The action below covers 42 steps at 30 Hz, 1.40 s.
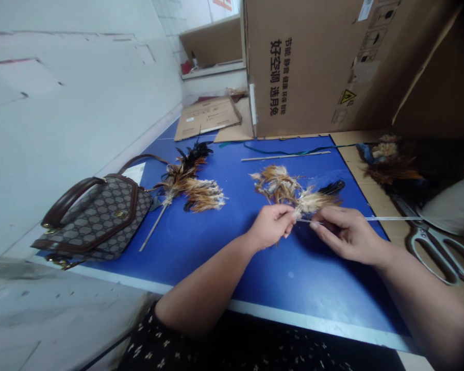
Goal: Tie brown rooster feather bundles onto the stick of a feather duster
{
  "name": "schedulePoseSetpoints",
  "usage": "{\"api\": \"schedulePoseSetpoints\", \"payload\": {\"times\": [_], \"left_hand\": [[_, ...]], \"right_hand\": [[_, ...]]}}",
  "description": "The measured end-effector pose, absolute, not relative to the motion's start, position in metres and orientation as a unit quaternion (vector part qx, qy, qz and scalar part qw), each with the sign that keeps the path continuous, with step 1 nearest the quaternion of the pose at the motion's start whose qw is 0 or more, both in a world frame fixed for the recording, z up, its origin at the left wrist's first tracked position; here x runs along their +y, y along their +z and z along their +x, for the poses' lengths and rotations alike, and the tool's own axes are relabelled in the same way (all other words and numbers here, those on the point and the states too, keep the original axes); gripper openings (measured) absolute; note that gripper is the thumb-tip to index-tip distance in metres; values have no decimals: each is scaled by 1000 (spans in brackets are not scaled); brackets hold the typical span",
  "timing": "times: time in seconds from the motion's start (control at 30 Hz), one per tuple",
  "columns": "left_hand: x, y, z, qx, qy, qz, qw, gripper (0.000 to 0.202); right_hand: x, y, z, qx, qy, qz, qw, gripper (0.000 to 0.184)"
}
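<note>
My left hand (275,225) is closed on the base of a bunch of feathers (311,200), pale at the bottom with black tips. Between finger and thumb my right hand (345,232) pinches a thin whitish strip (392,218), which runs from the feather base rightwards towards a white roll (450,203). Loose brown and cream feathers (278,183) lie just beyond my left hand. Farther left, a bundle of brown and black feathers (174,180) is fixed to a thin stick (152,229). Beside it rests a small brown-and-white feather bunch (205,196).
Scissors (435,252) lie at the right, near more feathers (388,159). A patterned handbag (100,216) stands on the blue table (224,247) at the left. Another thin stick (286,156) and a green cord (270,150) lie before a large cardboard box (313,67).
</note>
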<state>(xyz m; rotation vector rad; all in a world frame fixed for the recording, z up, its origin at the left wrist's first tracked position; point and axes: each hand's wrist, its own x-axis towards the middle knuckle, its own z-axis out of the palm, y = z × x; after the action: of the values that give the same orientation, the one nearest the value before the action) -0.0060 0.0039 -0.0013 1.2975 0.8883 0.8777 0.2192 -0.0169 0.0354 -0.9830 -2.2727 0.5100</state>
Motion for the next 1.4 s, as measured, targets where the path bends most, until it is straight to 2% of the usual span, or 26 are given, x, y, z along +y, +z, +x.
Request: {"api": "schedulePoseSetpoints", "payload": {"times": [0.1, 0.23, 0.33, 0.43, 0.67, 0.87, 1.0, 1.13, 1.23, 1.4], "left_hand": [[2, -1, -6, 383, 345, 642, 567, 28], [-4, 6, -5, 300, 299, 766, 484, 24], [-6, 12, -6, 247, 281, 801, 468, 24], [-7, 17, -10, 224, 284, 786, 502, 22], [-7, 19, -9, 263, 351, 579, 687, 33], [-2, 7, 1, 315, 422, 489, 695, 39], [-1, -5, 4, 384, 419, 512, 645, 30], [-2, -7, 3, 417, 394, 668, 474, 19], [-5, -4, 1, 376, 351, 771, 375, 21], [-10, 1, 0, 279, 307, 827, 380, 23]], "right_hand": [[-17, 37, 222, -847, 228, -359, 319, 16], [-18, 39, 219, -838, 267, -341, 331, 20], [-17, 41, 215, -830, 301, -344, 319, 27], [-15, 43, 212, -812, 326, -365, 317, 33], [-12, 40, 217, -777, 324, -404, 357, 36], [-13, 32, 212, -825, 260, -379, 328, 29], [-14, 28, 209, -871, 198, -349, 284, 21], [-16, 32, 209, -897, 153, -341, 236, 17], [-16, 35, 211, -900, 146, -338, 235, 17], [-10, 33, 218, -878, 225, -339, 252, 26]]}}
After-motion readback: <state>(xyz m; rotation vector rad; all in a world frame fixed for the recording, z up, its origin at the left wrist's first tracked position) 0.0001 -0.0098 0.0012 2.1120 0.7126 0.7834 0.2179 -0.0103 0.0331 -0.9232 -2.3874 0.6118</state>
